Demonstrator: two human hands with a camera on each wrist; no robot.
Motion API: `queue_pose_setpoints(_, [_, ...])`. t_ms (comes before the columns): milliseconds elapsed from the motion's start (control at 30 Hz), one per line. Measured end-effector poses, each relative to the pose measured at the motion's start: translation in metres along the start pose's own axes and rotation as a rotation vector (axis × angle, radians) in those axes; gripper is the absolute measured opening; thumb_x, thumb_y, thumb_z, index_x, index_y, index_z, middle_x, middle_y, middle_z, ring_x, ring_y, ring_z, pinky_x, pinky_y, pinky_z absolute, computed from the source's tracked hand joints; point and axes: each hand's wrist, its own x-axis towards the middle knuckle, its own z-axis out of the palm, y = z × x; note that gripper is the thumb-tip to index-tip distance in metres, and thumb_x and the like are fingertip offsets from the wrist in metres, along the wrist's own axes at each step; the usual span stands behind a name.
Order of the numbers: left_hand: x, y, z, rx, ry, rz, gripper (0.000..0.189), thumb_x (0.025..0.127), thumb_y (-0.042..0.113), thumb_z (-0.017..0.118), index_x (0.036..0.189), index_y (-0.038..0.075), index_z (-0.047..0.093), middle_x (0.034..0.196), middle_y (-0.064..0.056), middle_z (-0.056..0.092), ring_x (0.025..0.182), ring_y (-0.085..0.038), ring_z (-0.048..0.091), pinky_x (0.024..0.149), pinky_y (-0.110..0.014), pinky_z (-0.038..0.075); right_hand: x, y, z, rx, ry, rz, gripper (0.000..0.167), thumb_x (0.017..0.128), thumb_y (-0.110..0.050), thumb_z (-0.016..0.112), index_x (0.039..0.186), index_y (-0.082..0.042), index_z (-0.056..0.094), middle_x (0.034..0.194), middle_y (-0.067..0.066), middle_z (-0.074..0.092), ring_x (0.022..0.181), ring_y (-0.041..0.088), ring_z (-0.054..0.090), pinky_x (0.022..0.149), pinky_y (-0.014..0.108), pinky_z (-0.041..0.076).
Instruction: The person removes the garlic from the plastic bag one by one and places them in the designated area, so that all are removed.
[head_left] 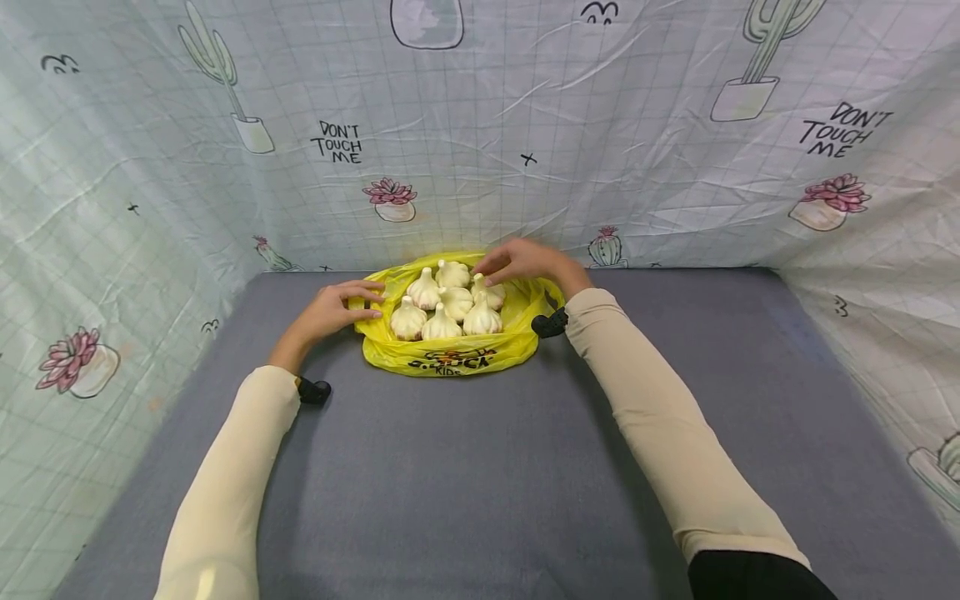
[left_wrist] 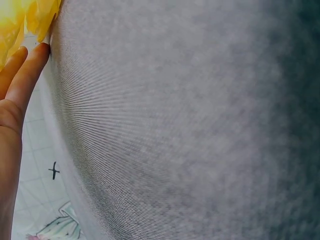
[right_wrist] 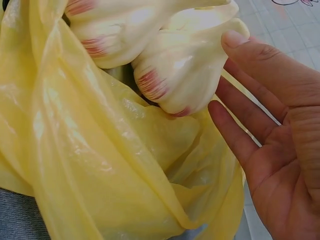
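In the head view, a yellow plastic bag [head_left: 450,357] lies with its mouth spread wide around several white garlic bulbs [head_left: 441,322]. My right hand [head_left: 525,260] reaches over the bag's far right side. Its thumb and fingertips pinch the stem of one garlic bulb [right_wrist: 175,70], which sits among the others with purple streaks at its base. At the bag's left rim, my left hand [head_left: 330,312] rests with fingers extended against the plastic. In the left wrist view its fingers [left_wrist: 31,75] reach up to the yellow plastic.
A grey cloth [head_left: 450,467] covers the table under the bag. Behind it and along both sides hangs a pale curtain [head_left: 480,200] printed with cacti and lettering, close to the bag's far edge. Each wrist carries a black strap-on camera [head_left: 313,391].
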Motion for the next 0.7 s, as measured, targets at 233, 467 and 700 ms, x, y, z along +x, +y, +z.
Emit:
queue_pose_setpoints(233, [-0.0011, 0.0014, -0.0001, -0.003, 0.008, -0.011, 0.034, 0.091, 0.032, 0.079, 0.119, 0.012, 0.077, 0.144, -0.003, 0.060, 0.135, -0.025, 0.050, 0.084, -0.033, 0.040, 0.0036, -0.0021, -0.0002, 0.012, 0.002, 0.003, 0.036, 0.096, -0.015, 0.072, 0.131, -0.005, 0.069, 0.135, 0.012, 0.066, 0.128, 0.027, 0.060, 0.106, 0.039, 0.049])
queue_pose_setpoints(467, [-0.0013, 0.0037, 0.0000, -0.009, 0.013, -0.008, 0.033, 0.091, 0.030, 0.079, 0.118, 0.011, 0.078, 0.143, -0.004, 0.061, 0.128, -0.024, 0.054, 0.079, -0.031, 0.040, 0.0057, 0.0029, 0.0016, 0.030, 0.039, -0.003, 0.031, 0.094, -0.015, 0.075, 0.123, -0.005, 0.074, 0.127, 0.011, 0.070, 0.120, 0.026, 0.065, 0.101, 0.038, 0.052])
queue_pose_setpoints(700, [-0.0010, 0.0032, -0.0004, 0.008, 0.016, 0.006, 0.034, 0.091, 0.032, 0.079, 0.118, 0.011, 0.078, 0.144, -0.005, 0.061, 0.118, -0.024, 0.056, 0.076, -0.030, 0.039, 0.0031, 0.0017, 0.0009, 0.017, 0.086, -0.009, 0.030, 0.093, -0.014, 0.076, 0.121, -0.004, 0.075, 0.121, 0.012, 0.073, 0.114, 0.025, 0.068, 0.097, 0.037, 0.055])
